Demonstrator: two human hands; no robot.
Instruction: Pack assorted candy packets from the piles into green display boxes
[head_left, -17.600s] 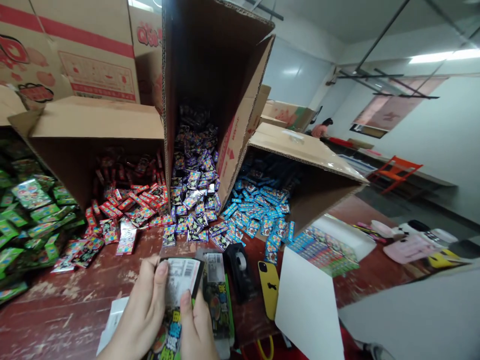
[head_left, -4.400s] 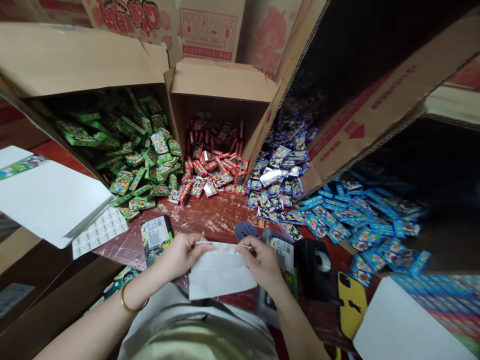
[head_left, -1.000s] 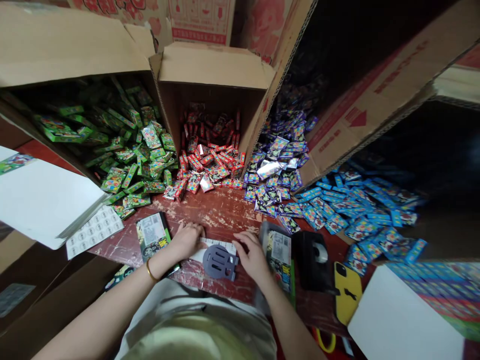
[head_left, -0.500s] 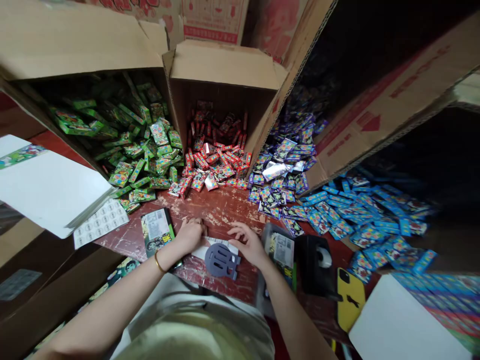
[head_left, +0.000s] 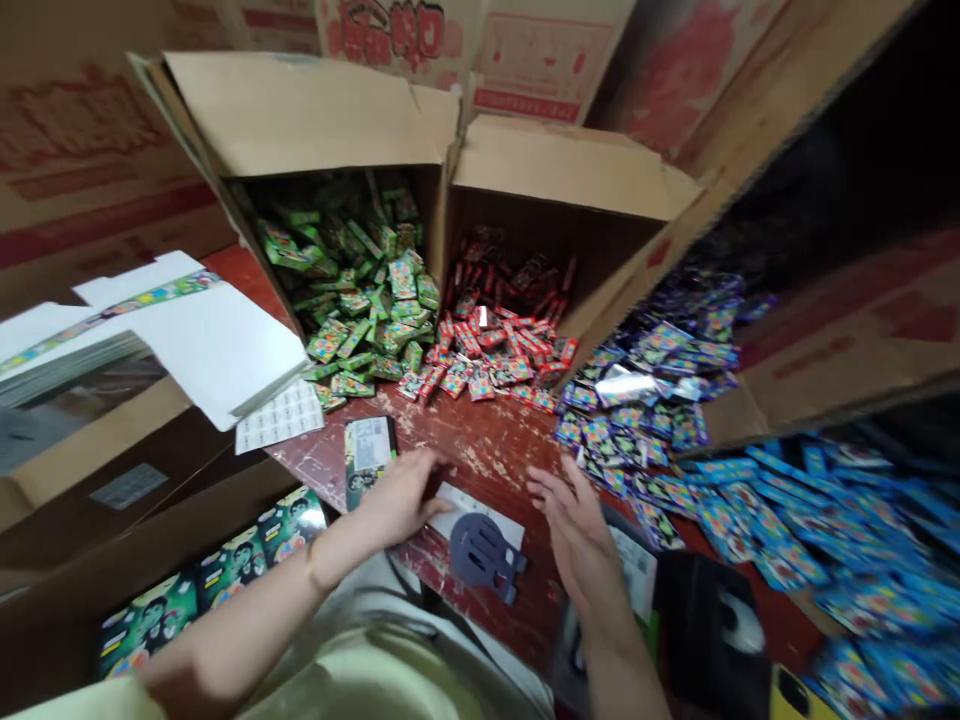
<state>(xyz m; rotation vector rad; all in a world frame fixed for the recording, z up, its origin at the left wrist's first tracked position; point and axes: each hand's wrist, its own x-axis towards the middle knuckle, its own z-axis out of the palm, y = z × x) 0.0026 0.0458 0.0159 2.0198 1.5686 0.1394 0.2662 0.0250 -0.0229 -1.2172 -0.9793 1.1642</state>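
My left hand (head_left: 405, 492) is at the left end of a flat white slip (head_left: 454, 497) on the red table. Its thumb lies at the slip's edge, with the fingers bent and apart from the thumb. A grey slotted plastic piece (head_left: 480, 552) rests over the slip, untouched. My right hand (head_left: 574, 515) hovers right of the slip, fingers spread and holding nothing. Beside my left hand is a dark box with a white label (head_left: 373, 443). Another labelled pack (head_left: 636, 572) sits in a clear tray, partly hidden by my right forearm.
Open cartons spill green packets (head_left: 360, 320), red packets (head_left: 487, 345), purple packets (head_left: 645, 400) and blue packets (head_left: 780, 510) onto the table. White card sheets (head_left: 232, 350) and a sticker sheet (head_left: 281, 418) are at left. A black tape dispenser (head_left: 697, 620) and yellow phone (head_left: 791, 695) are at right.
The view has swung left, so everything sits further right. My left hand has loosened from a closed shape, and my right hand has moved away from the slip and grey piece.
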